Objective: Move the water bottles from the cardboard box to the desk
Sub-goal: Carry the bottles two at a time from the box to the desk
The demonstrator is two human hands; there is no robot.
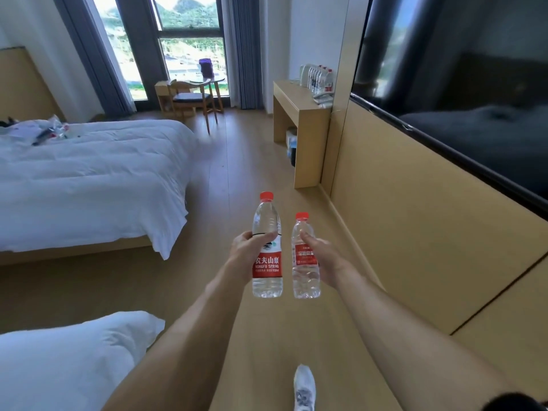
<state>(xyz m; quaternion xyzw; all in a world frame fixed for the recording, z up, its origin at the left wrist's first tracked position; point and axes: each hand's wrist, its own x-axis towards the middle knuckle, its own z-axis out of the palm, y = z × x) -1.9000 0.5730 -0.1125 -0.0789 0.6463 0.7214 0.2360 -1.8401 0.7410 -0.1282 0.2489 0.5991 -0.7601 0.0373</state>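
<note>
My left hand [246, 250] grips a tall clear water bottle [267, 262] with a red cap and red label, held upright in front of me. My right hand [318, 256] grips a shorter clear bottle [305, 277] with a red cap and red label, close beside the first. The wooden desk [292, 97] stands far ahead against the right wall. Several water bottles [320, 78] stand in a row at its back. No cardboard box is in view.
A bed with a white duvet [89, 179] fills the left, and a second bed's corner [68, 360] lies near left. A wooden floor aisle runs ahead. A chair [189, 99] and small table stand by the window. A dark TV [462, 99] hangs on the right wall.
</note>
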